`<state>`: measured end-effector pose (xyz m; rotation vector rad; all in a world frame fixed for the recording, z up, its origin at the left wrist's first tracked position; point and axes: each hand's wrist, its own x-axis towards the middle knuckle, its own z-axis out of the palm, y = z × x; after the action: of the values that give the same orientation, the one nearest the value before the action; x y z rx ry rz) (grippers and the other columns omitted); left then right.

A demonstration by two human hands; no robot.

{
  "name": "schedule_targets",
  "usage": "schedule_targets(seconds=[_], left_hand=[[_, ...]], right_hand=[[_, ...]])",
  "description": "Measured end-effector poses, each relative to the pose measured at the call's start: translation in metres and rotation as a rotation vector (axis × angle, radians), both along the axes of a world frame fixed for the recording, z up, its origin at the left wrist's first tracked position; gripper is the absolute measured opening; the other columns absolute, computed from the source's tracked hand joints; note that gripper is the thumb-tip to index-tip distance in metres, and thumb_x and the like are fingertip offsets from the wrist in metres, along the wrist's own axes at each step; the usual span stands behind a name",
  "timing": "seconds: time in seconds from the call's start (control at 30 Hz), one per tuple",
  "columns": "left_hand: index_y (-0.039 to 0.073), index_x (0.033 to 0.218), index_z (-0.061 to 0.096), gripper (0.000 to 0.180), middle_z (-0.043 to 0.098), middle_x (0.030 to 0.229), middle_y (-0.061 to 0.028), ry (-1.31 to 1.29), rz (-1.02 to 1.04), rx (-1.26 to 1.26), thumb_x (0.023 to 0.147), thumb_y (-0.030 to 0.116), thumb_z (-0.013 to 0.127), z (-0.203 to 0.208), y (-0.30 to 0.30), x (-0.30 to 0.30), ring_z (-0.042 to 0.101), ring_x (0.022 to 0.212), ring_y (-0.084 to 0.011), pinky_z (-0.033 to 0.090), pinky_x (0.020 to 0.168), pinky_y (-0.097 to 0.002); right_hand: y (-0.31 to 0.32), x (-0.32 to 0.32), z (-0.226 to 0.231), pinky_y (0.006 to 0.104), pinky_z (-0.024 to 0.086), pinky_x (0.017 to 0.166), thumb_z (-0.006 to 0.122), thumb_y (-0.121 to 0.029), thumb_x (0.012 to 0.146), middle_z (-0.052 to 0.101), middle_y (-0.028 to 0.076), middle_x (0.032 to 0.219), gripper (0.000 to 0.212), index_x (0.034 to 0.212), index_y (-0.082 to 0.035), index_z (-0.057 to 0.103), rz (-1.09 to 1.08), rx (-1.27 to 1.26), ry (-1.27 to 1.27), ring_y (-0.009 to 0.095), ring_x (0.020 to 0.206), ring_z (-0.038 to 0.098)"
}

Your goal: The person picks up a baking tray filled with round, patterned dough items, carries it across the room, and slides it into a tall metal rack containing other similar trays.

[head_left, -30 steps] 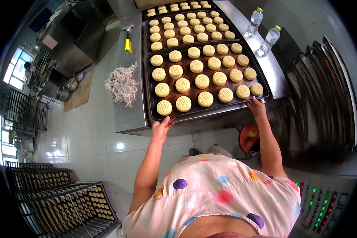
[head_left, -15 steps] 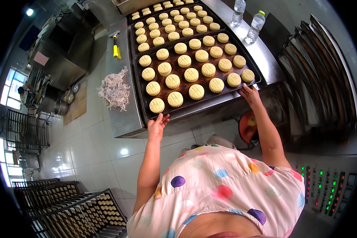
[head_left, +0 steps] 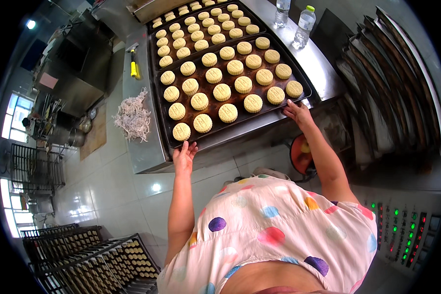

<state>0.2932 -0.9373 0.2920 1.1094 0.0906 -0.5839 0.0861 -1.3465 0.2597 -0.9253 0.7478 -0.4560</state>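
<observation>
A dark baking tray (head_left: 206, 88) lies on the metal table, holding rows of pale yellow round mooncakes (head_left: 228, 113) with stamped tops and fluted sides. My left hand (head_left: 184, 158) grips its near left corner, thumb and fingers at the rim. At the near right corner my right hand (head_left: 298, 113) holds the rim the same way; the fingertips under the edge are partly hidden. Right behind it sits a second tray of the same cakes (head_left: 201, 45), and more cakes show beyond that.
Left on the metal table (head_left: 149, 154) lie a whitish tangle of string (head_left: 133, 115) and a yellow-handled tool (head_left: 133, 67). Two plastic bottles (head_left: 304, 27) stand at right, beside upright stacked dark trays (head_left: 384, 83). Loaded racks (head_left: 98, 262) stand lower left; a lit control panel (head_left: 402, 230) lower right.
The view has turned slightly, so table, trays and bottles appear farther left. Both hands keep the same places on the near tray's edge, and the cakes keep their arrangement.
</observation>
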Motion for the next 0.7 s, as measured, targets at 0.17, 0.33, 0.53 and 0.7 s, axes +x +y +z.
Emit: schedule_targets(seconds=[0.17,0.33,0.53,0.7], left_hand=[[0.007,0.099,0.048,0.026,0.059,0.097,-0.0077,0.045,0.105,-0.004,0.083,0.017,0.065,-0.005,-0.008,-0.008,0.062,0.088,-0.0214,0.053,0.071,-0.0328],[0.007,0.106,0.049,0.029,0.059,0.107,-0.009,0.075,0.182,-0.003,0.087,0.025,0.061,-0.008,-0.014,-0.026,0.058,0.095,-0.0205,0.05,0.079,-0.0331],[0.006,0.118,0.047,0.036,0.054,0.12,-0.0105,0.043,0.213,-0.003,0.089,0.027,0.056,-0.001,-0.025,-0.069,0.055,0.102,-0.0225,0.047,0.087,-0.0367],[0.005,0.119,0.046,0.037,0.052,0.122,-0.0131,0.103,0.231,-0.008,0.09,0.025,0.055,-0.008,-0.019,-0.119,0.055,0.104,-0.0256,0.048,0.085,-0.038]], right_hand=[[0.0,-0.001,0.003,0.0324,0.054,0.076,0.065,-0.016,0.083,0.058,0.01,0.097,0.044,0.115,0.001,0.039,-0.002,0.115,-0.072,0.019,0.083,0.061],[-0.005,-0.002,0.009,0.0341,0.053,0.08,0.064,-0.016,0.084,0.06,0.012,0.101,0.04,0.112,0.002,0.04,0.089,0.195,-0.108,0.023,0.092,0.063],[-0.013,-0.001,0.012,0.0353,0.053,0.081,0.062,-0.01,0.084,0.06,0.012,0.102,0.034,0.11,0.002,0.043,0.149,0.237,-0.116,0.025,0.091,0.063],[-0.016,0.0,0.003,0.0366,0.053,0.082,0.065,-0.006,0.082,0.06,0.011,0.099,0.034,0.109,0.002,0.046,0.113,0.252,-0.11,0.024,0.088,0.062]])
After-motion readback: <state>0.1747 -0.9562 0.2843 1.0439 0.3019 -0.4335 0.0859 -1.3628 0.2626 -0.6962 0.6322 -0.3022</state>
